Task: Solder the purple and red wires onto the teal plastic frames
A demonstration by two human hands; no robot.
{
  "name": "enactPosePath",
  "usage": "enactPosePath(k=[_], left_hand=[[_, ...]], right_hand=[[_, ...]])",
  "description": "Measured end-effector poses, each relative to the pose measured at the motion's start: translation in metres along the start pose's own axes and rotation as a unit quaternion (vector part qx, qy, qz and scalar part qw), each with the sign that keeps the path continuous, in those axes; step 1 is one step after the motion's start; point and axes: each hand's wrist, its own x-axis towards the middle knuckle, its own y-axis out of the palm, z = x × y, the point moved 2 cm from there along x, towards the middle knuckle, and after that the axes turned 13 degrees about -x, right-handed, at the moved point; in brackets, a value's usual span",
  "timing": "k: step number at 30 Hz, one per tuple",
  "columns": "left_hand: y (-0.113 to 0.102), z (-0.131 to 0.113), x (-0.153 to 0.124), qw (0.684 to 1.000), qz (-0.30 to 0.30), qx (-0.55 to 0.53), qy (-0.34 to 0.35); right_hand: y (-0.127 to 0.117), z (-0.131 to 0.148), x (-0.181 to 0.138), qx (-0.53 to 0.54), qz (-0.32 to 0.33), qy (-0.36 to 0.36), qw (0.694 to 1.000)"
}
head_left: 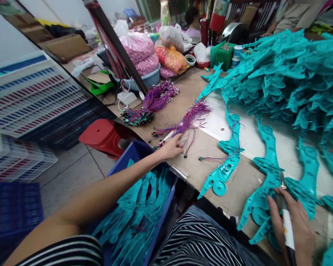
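My left hand (172, 147) is at the near end of a bundle of purple and blue wires (192, 118), its fingers curled together. What lies between its fingertips cannot be made out; a loose wire end with a small dark tip (185, 156) lies just beside them. My right hand (294, 225) grips a soldering iron (288, 227) with a white and black handle, its metal tip pointing up over the teal plastic parts (269, 177). Between my hands, a teal plastic piece (230, 155) lies on the table with a thin wire across it, ending in a small green piece (200, 158).
A large heap of teal parts (288, 74) fills the right back. More wires (161, 96) lie at the table's left edge near a white power strip (127, 98). Below are a blue bin (166, 207) of teal parts and a red stool (105, 135). Other people sit behind.
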Motion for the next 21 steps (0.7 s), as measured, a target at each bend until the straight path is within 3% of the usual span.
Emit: enactPosePath(k=[4, 6, 10, 14, 18, 21], left_hand=[[-0.007, -0.011, -0.001, 0.987, -0.004, -0.123, -0.098], [-0.016, -0.023, 0.001, 0.970, 0.013, -0.218, -0.105], [-0.047, -0.060, 0.015, 0.940, -0.009, -0.341, -0.020], [-0.076, -0.102, 0.038, 0.938, -0.057, -0.336, 0.063], [-0.090, -0.136, 0.054, 0.928, -0.116, -0.338, 0.107], [-0.092, -0.151, 0.057, 0.920, -0.099, -0.343, 0.159]], right_hand=[[0.000, 0.001, 0.001, 0.011, 0.004, -0.013, 1.000], [0.001, 0.001, 0.001, 0.009, 0.007, -0.009, 1.000], [0.001, 0.000, 0.000, -0.005, -0.006, 0.001, 1.000], [0.000, 0.001, 0.001, -0.005, -0.009, -0.010, 1.000], [0.000, 0.003, 0.002, -0.005, -0.012, -0.008, 1.000], [0.000, 0.004, 0.004, -0.004, -0.015, -0.010, 1.000]])
